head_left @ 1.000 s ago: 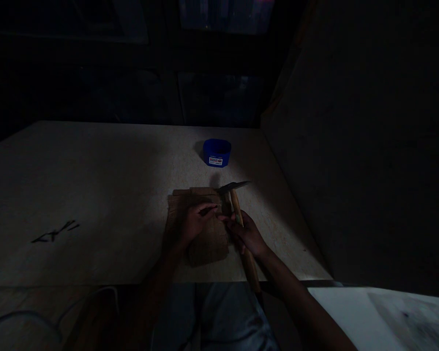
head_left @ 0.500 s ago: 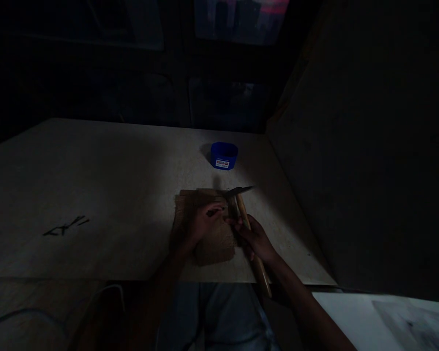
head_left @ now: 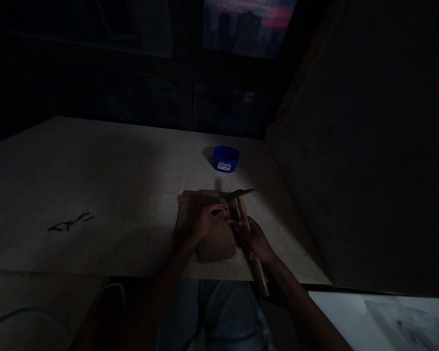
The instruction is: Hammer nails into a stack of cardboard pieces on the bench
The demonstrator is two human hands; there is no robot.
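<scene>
My right hand is wrapped around the wooden handle of a hammer. The hammer's dark metal head points away from me, over the right edge of a brown, frayed stack that looks like cardboard or sacking. Over this stack, my left hand has its thumb and fingers pinched together. A small dark tip shows at those fingertips, too dim to name. The right fingertips come close to the left ones. Off to the left on the table lie several thin dark pieces that look like nails.
Beyond the stack stands a blue plastic tub with a white label. The pale tabletop meets a dark upright panel on the right. Windows are at the back. A cable runs at lower left.
The view has shifted slightly, so the tub and window sit a little lower. Both hands and the hammer keep nearly the same places over the stack.
</scene>
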